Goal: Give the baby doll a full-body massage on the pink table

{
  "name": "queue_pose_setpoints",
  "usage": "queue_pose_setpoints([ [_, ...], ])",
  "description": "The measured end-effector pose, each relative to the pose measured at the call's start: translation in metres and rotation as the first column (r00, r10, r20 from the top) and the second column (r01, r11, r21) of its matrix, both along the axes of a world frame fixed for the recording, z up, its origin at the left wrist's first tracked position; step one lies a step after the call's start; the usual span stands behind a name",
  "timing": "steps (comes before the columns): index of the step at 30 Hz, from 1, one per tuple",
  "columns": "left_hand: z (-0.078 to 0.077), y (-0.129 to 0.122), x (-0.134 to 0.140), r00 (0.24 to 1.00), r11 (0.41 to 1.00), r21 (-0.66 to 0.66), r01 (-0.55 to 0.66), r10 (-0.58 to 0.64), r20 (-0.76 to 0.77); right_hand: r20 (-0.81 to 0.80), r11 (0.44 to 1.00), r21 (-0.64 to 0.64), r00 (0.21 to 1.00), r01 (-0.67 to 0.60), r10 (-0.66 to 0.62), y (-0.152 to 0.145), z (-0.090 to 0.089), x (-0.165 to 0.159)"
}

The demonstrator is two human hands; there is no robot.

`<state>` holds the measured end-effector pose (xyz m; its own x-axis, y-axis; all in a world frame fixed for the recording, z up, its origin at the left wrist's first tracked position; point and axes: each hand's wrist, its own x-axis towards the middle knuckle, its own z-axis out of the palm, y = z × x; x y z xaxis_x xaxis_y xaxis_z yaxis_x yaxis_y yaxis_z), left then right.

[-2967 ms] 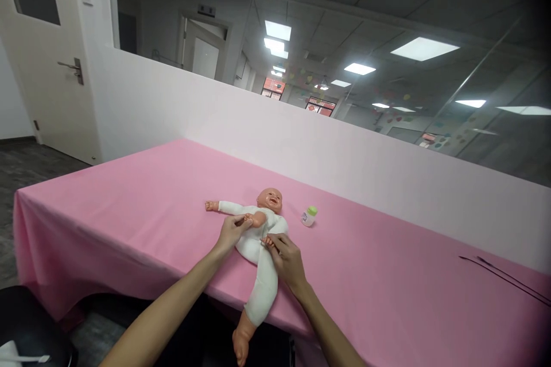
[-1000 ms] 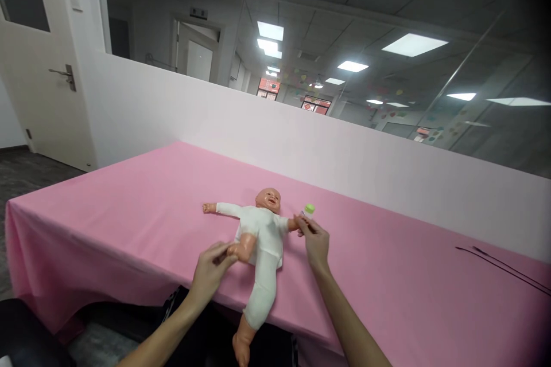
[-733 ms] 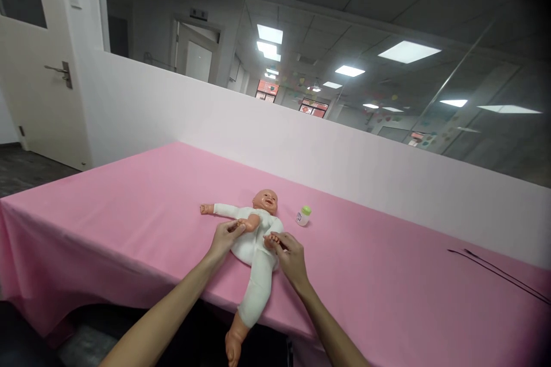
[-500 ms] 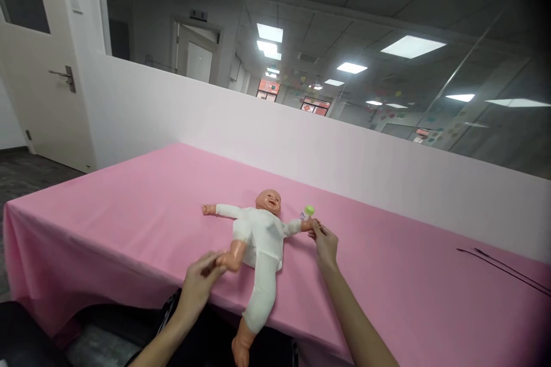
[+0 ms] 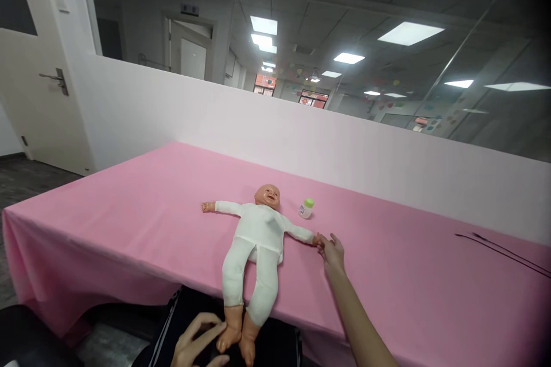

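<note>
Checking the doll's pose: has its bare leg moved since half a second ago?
Yes. The doll's leg has swung down from beside its hip, past the table edge, foot at the left hand.

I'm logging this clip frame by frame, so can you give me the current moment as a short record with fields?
Surface: table under a pink cloth
Doll: baby doll in white suit, on its back, arms out, feet past the near edge
Left hand: left hand touching the doll's foot, fingers open
Right hand: right hand at the doll's hand, fingertips touching it
Nearby: small bottle with green cap, upright beside the doll's head
Far right: thin dark cable
</note>
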<state>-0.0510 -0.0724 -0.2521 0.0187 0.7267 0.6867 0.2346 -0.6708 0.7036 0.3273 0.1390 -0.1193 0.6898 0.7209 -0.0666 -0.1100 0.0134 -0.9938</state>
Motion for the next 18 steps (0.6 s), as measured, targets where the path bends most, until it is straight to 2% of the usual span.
queue_pose_setpoints([
  [2,0.022,0.005,-0.005,0.995,0.993,0.068,-0.097,0.099,-0.021,0.081,0.997,0.050,0.995,-0.066,0.062,-0.035,0.006,-0.013],
  [3,0.035,0.011,-0.007,0.986,0.983,0.091,-0.160,0.163,-0.021,0.136,0.983,0.084,0.979,-0.162,0.150,-0.056,0.008,-0.022],
  [4,0.050,0.020,-0.009,0.974,0.969,0.108,-0.223,0.226,-0.014,0.175,0.944,0.090,0.938,-0.318,0.300,-0.079,0.010,-0.033],
  [5,0.066,0.032,-0.011,0.956,0.951,0.100,-0.294,0.295,0.001,0.194,0.873,0.048,0.862,-0.486,0.469,-0.103,0.010,-0.044],
  [7,0.097,0.062,-0.014,0.934,0.934,0.023,-0.356,0.356,-0.028,0.161,0.649,-0.095,0.632,-0.755,0.758,-0.148,0.003,-0.066],
  [8,0.111,0.081,-0.016,0.930,0.932,-0.019,-0.362,0.360,-0.070,0.120,0.562,-0.152,0.549,-0.813,0.827,-0.167,-0.004,-0.077],
  [9,0.124,0.101,-0.018,0.921,0.924,-0.043,-0.380,0.373,-0.116,0.105,0.517,-0.219,0.507,-0.828,0.856,-0.184,-0.014,-0.088],
  [10,0.134,0.122,-0.021,0.901,0.907,-0.064,-0.416,0.401,-0.167,0.125,0.517,-0.284,0.503,-0.807,0.855,-0.197,-0.025,-0.097],
  [12,0.147,0.165,-0.027,0.832,0.853,-0.082,-0.515,0.475,-0.287,0.178,0.571,-0.395,0.550,-0.719,0.816,-0.213,-0.050,-0.116],
  [14,0.149,0.204,-0.034,0.737,0.774,-0.120,-0.622,0.526,-0.425,0.150,0.611,-0.407,0.610,-0.679,0.778,-0.219,-0.072,-0.133],
  [16,0.141,0.233,-0.043,0.651,0.722,-0.132,-0.679,0.509,-0.562,-0.015,0.614,-0.282,0.643,-0.737,0.766,-0.220,-0.085,-0.149],
  [18,0.128,0.250,-0.053,0.626,0.726,-0.171,-0.666,0.419,-0.658,-0.236,0.646,-0.065,0.641,-0.760,0.730,-0.218,-0.090,-0.164],
])
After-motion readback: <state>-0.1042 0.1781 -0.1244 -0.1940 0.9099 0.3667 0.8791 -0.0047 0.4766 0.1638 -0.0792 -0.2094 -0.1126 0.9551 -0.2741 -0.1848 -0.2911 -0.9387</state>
